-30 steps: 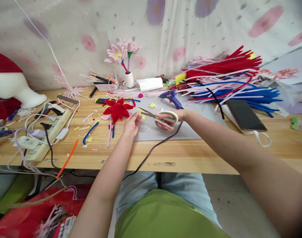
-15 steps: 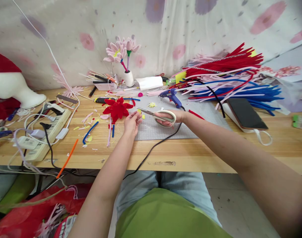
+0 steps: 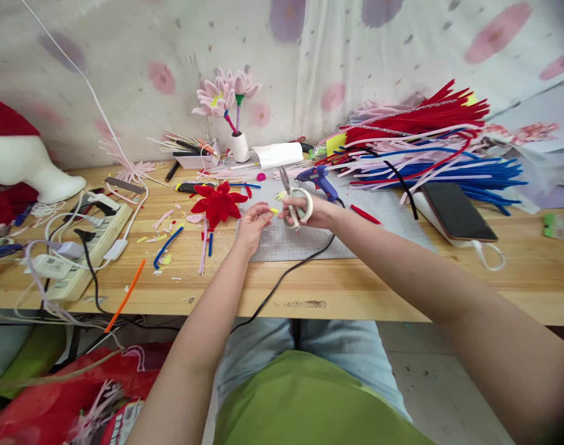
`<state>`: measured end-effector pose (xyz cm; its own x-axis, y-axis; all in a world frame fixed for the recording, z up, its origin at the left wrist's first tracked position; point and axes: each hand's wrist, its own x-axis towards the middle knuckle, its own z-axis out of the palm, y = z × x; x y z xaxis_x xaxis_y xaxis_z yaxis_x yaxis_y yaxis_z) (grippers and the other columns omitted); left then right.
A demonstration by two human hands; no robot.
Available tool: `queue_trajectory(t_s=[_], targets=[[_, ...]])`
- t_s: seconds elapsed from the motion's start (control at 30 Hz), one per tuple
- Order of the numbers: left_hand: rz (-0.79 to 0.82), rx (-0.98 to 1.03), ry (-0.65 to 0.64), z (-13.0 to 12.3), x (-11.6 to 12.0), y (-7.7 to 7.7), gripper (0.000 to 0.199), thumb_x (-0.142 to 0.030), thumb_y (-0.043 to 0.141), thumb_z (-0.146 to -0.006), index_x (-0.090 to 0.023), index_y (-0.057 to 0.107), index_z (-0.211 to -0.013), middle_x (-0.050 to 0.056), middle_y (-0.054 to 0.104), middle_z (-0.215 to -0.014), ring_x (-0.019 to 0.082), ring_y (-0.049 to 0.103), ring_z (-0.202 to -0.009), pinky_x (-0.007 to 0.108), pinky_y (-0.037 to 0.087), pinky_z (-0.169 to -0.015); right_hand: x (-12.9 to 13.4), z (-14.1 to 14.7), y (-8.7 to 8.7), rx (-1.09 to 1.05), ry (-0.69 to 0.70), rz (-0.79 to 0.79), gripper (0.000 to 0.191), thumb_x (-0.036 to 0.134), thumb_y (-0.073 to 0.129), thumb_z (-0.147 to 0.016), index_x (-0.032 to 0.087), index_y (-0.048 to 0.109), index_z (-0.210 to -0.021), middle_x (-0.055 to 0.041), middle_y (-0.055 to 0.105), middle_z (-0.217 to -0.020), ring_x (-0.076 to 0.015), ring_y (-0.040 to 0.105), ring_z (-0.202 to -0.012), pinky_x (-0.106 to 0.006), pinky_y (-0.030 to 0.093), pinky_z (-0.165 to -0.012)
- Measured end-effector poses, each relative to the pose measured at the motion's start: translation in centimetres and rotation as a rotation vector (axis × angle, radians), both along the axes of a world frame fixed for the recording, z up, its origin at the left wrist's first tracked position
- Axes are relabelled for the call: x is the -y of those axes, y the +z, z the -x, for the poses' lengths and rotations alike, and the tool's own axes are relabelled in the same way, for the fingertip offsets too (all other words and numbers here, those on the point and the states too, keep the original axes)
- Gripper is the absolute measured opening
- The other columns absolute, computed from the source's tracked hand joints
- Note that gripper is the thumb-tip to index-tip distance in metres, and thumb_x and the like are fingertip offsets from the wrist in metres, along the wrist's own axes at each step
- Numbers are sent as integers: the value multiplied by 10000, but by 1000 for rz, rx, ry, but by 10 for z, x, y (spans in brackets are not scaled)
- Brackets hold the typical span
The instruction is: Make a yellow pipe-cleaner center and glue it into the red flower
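My left hand (image 3: 255,224) pinches a small yellow piece (image 3: 273,211) between thumb and fingertips, over the grey cutting mat (image 3: 282,245). White-handled scissors (image 3: 304,207) are held in my right hand (image 3: 312,213), their blades pointing up and away. The two hands are close together. Partly hidden behind the scissors lies a pale yellow fringed piece (image 3: 278,196). Just left of my left hand rests a red fuzzy flower (image 3: 219,204). A blue glue gun (image 3: 322,180) lies beyond my right hand, its black cord running toward the table's front edge.
Bundles of red, pink and blue pipe cleaners (image 3: 425,142) fill the back right, near a phone (image 3: 459,211). Pink flowers stand in a white vase (image 3: 239,148) at the back. A power strip (image 3: 92,247) with tangled cables and a white foam head (image 3: 26,164) are at left.
The scissors have swung from pointing left at the yellow piece to pointing upward, and my right hand has moved slightly left. My left hand has shifted a little right, still pinching.
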<state>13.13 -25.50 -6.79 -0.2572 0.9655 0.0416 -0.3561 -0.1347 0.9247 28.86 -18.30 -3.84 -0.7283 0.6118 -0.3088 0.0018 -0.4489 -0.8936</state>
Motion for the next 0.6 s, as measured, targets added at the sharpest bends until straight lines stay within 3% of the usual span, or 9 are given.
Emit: queue_trajectory(t_s=[0.13,0.3,0.6], targets=[[-50,-110,-27,2,-2,-5,223,-256,776,-496,-174,639,-651,15,542,-1050,130,537,-933,200,447,-686,6,13,1,-37,32,110,96,184,595,-760,128,518,-743,-18,621,-575,-92,552,-450,-181,412,-405],[-95,-190,-29,5,-2,-6,168,-241,749,-537,-184,640,-653,25,547,-1035,161,504,-1065,249,441,-838,9,16,-2,-42,100,156,56,154,549,-761,107,545,-731,-37,628,-576,-92,551,-456,-163,373,-373],[-63,-326,-26,8,-4,-7,128,-217,738,-561,-178,641,-634,16,569,-1027,141,524,-1035,243,405,-885,8,19,-9,-32,64,172,99,111,628,-679,110,536,-718,-4,598,-553,-69,544,-459,-147,397,-420]])
